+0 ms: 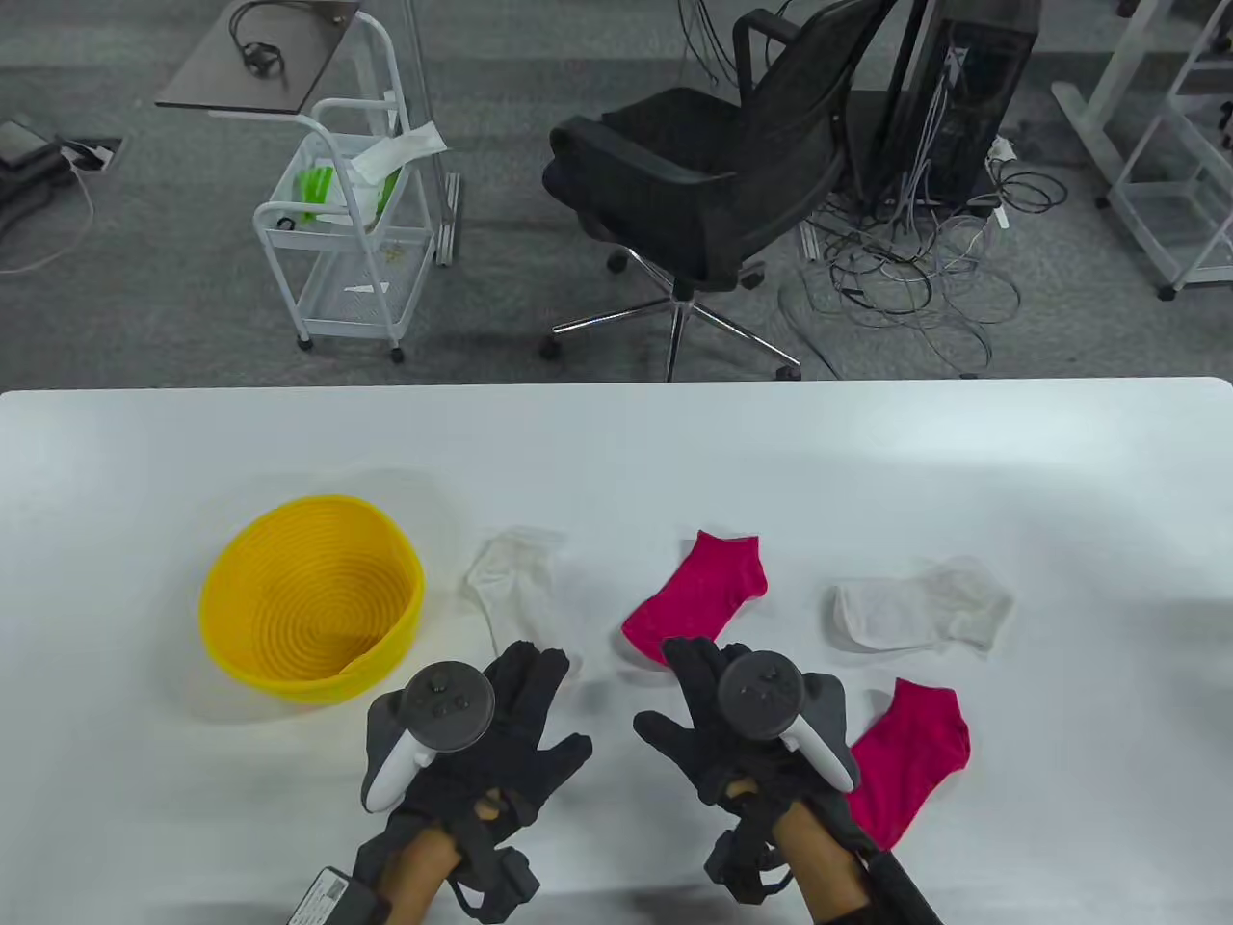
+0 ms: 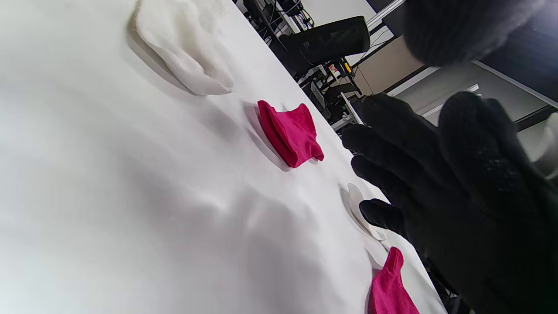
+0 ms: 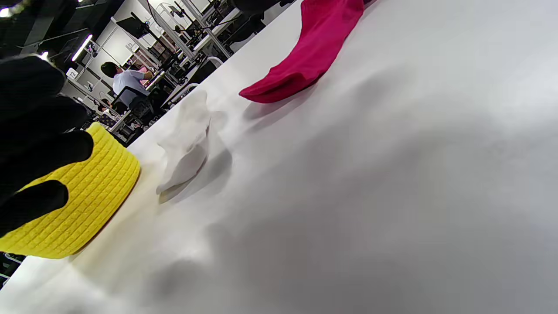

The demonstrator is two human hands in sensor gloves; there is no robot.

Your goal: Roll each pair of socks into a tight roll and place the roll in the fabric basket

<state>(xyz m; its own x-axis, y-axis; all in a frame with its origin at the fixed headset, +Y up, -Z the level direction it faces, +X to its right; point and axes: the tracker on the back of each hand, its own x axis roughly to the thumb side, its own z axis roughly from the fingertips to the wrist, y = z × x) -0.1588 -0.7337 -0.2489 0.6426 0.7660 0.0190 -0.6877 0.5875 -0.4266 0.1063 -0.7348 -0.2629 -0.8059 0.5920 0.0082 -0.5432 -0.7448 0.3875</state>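
Four loose socks lie flat on the white table (image 1: 616,453): a white sock (image 1: 520,578) (image 3: 187,139), a pink sock (image 1: 703,593) (image 2: 290,131) (image 3: 309,52), a second white sock (image 1: 920,612) and a second pink sock (image 1: 910,756) (image 2: 392,288). The yellow fabric basket (image 1: 313,597) (image 3: 87,200) stands at the left with nothing in it. My left hand (image 1: 525,689) is spread flat, fingertips at the near end of the first white sock. My right hand (image 1: 694,674) is also spread flat, with its fingertips at the near end of the middle pink sock. Neither hand holds anything.
The table's far edge runs across the middle of the table view; beyond it stand a black office chair (image 1: 713,183), a white wire trolley (image 1: 347,231) and a tangle of cables (image 1: 915,270) on the floor. Bare tabletop stretches behind the socks.
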